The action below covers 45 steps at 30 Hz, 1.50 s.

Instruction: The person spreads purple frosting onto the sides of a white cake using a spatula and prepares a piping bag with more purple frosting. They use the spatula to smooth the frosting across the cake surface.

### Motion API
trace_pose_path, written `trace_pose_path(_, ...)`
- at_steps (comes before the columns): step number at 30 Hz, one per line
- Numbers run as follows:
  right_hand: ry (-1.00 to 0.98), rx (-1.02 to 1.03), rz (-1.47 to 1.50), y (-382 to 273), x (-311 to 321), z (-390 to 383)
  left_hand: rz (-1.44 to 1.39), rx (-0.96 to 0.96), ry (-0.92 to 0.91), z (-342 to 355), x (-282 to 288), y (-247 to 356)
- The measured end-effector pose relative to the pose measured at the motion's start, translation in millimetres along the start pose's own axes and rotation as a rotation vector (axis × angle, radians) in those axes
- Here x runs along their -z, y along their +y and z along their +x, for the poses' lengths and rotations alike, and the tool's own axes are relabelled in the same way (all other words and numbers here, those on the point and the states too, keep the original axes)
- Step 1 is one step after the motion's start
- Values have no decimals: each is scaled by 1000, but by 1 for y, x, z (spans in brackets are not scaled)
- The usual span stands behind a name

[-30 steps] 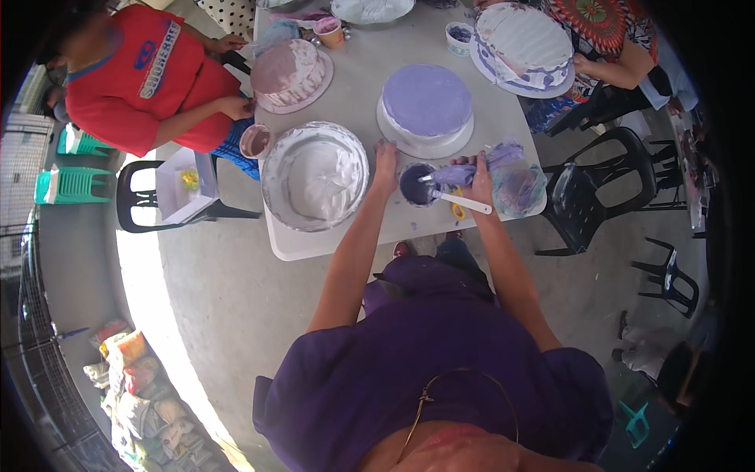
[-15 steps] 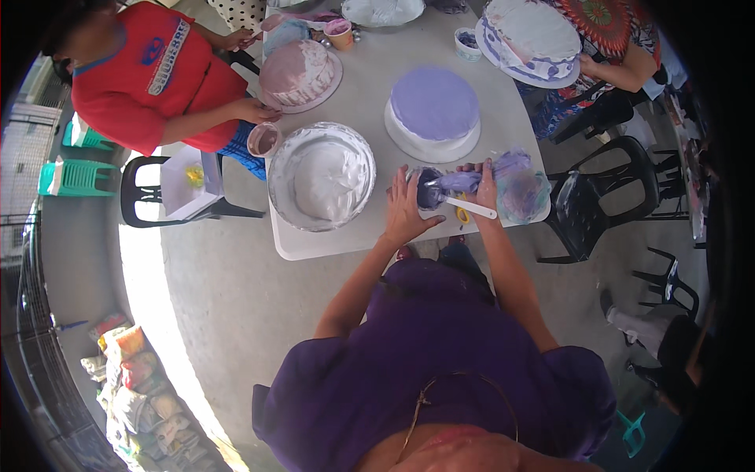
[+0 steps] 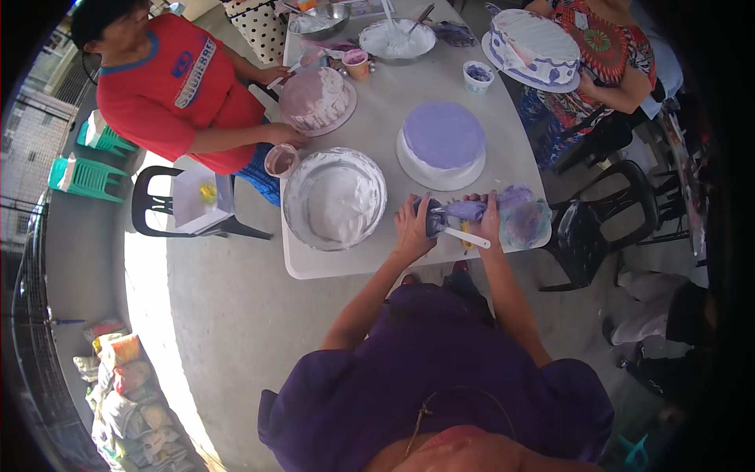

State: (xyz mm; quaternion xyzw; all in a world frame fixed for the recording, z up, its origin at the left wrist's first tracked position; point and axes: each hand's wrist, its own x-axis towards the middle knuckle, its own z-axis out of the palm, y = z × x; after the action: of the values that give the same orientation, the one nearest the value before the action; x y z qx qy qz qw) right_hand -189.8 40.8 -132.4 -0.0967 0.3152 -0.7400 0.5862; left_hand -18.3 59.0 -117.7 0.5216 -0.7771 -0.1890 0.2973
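Note:
Near the table's front edge, my left hand (image 3: 410, 224) is closed around a dark cup of purple icing (image 3: 431, 212), from which a white-handled utensil (image 3: 466, 237) sticks out to the right. My right hand (image 3: 486, 220) grips a piping bag of lavender icing (image 3: 464, 211), its narrow end at the cup's mouth. Behind it lies a crumpled plastic bag smeared purple and teal (image 3: 523, 220), and a yellow object (image 3: 465, 244), partly hidden. A round cake with a lavender top (image 3: 443, 132) sits on a white board beyond my hands; a large bowl of white cream (image 3: 338, 200) is to the left.
On the table (image 3: 362, 263) are a pink cake (image 3: 314, 98), cups and other bowls (image 3: 397, 39). A person in red (image 3: 189, 102) stands left; another in patterned clothing (image 3: 605, 55) holds a white-and-purple cake (image 3: 531, 49) at right. Chairs (image 3: 590, 236) flank the table; legs of someone show lower right.
My left hand has moved from left of the cup onto it, fingers now wrapped round it. The view has shifted, showing more of the table's far end. Legs at lower right have moved.

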Motion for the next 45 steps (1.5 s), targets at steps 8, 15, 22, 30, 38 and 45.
trace_pose_path(8, 170, -163, 211, 8, 10, 1, -53, -30, 96, -18, 20, -4)
trace_pose_path(15, 233, -219, 316, -4, -13, -10, -770, 79, 142, -56, 36, 28)
trace_pose_path(22, -107, 44, 11, -23, -81, -27, -1779, 567, 133, -14, 34, 60)
trace_pose_path(30, -283, 143, -471, -9, -95, -53, -2304, 738, 31, 24, 16, 68)
trace_pose_path(38, -334, 654, -1016, -69, -116, -78, -2309, 1027, 235, 23, 0, 54)
trace_pose_path(45, -934, 1306, -1411, -97, -173, -104, -2402, 1085, 317, 21, -4, 45)
